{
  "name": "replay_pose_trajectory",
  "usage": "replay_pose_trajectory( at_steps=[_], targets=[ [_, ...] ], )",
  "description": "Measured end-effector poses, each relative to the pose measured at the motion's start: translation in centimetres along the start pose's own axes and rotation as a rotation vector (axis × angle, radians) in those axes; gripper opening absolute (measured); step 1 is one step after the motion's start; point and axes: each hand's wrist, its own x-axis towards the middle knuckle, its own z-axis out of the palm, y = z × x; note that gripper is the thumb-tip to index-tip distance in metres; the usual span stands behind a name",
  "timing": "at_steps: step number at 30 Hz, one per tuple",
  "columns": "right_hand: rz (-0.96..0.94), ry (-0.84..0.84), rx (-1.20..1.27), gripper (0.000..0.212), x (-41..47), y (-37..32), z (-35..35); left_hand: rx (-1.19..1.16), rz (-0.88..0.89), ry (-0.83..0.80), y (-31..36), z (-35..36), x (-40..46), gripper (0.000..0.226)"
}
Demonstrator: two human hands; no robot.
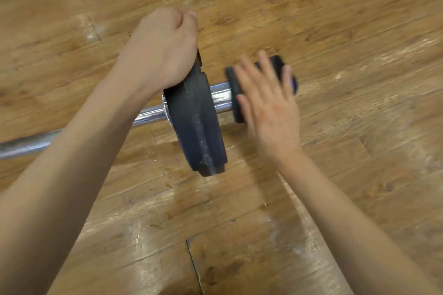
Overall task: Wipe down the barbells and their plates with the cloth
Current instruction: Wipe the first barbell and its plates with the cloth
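A worn, scuffed wooden plank floor (pixel 335 31) lies under a long chrome steel barbell bar (pixel 148 114). On the bar sits a large dark cast-iron weight plate (pixel 196 122); the left hand (pixel 163 48) curls over its top rim, gripping it. Further out, a smaller black plate (pixel 233 88) is blurred; the right hand (pixel 268 100), fingers spread straight, is against it.

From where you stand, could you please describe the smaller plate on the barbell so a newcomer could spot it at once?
Follow the chrome barbell across the wooden floor to its end on the right. Past the large dark plate gripped by the left hand sits the smaller plate, blurred behind the open right hand; it is outermost and much narrower across.
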Motion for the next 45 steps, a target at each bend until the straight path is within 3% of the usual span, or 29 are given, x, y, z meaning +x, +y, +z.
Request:
replay_pose_trajectory(
  at_steps=[2, 4, 9, 11, 13, 15, 20, 21, 25, 26, 30, 31, 33, 35, 40, 43, 45],
  targets=[
    [0.2, 0.045, 0.002, 0.048, 0.0, 0.8, -0.1, 0.032, 0.055, 0.057, -0.5, -0.3, -0.2, 0.024],
    [0.273, 0.058, 0.062, 0.048, 0.5, -1.0, 0.4, 0.073, 0.128, 0.147, -0.9, -0.1, -1.5, 0.037],
    [-0.063, -0.006, 0.091, 0.045, 1.4, -2.0, 1.4, 0.075, 0.145, 0.189, -1.0, 1.7, -3.0, 0.05],
    [0.012, 0.028, 0.014, 0.048, 1.4, 0.2, 1.4, 0.066, 0.145, 0.192, -1.0, 1.5, -2.2, 0.048],
    [0.223, 0.072, 0.023, 0.05, 1.7, 0.8, 1.3, 0.064, 0.15, 0.207, -1.0, 1.1, -1.4, 0.047],
    [0.257, 0.068, 0.068, 0.048, 2.3, -1.2, 1.8, 0.034, 0.139, 0.205, -1.0, 1.0, -0.8, 0.04],
    [-0.109, -0.017, 0.082, 0.047, 2.6, -1.4, 2.5, -0.045, 0.072, 0.162, -0.4, 0.5, 0.4, 0.033],
    [-0.095, -0.01, 0.046, 0.048, 2.5, 0.0, 2.4, -0.046, 0.067, 0.161, -0.5, 0.5, 0.6, 0.033],
    [0.255, 0.06, 0.045, 0.05, 2.2, 1.2, 1.9, -0.041, 0.055, 0.163, -0.6, 0.5, 0.7, 0.035],
    [0.246, 0.055, 0.075, 0.049, 2.3, 0.0, 1.9, -0.055, 0.073, 0.167, -0.6, 0.6, 0.5, 0.033],
    [-0.093, -0.029, 0.13, 0.045, 2.8, -1.0, 1.9, -0.074, 0.094, 0.202, -0.7, 0.9, -0.8, 0.04],
    [-0.078, -0.005, 0.09, 0.046, 3.1, 0.0, 1.7, -0.078, 0.107, 0.202, -0.6, 1.0, -1.1, 0.035],
    [0.146, 0.093, 0.013, 0.045, 3.7, 1.4, 1.6, -0.061, 0.125, 0.211, -0.5, 1.2, -1.8, 0.029],
    [0.317, 0.112, 0.019, 0.044, 4.1, 0.1, 1.3, -0.028, 0.128, 0.239, -0.7, 1.6, -2.4, 0.042],
    [-0.042, -0.061, 0.106, 0.042, 2.1, -2.2, 0.3, 0.017, 0.182, 0.281, -1.3, 3.0, -4.7, 0.052],
    [0.12, 0.007, -0.016, 0.044, 0.8, -0.3, -0.7, 0.034, 0.249, 0.311, -1.7, 3.8, -6.3, 0.053],
    [0.199, -0.008, 0.028, 0.043, 0.3, -2.3, -1.2, 0.016, 0.286, 0.343, -1.9, 4.4, -7.4, 0.052]
  ],
)
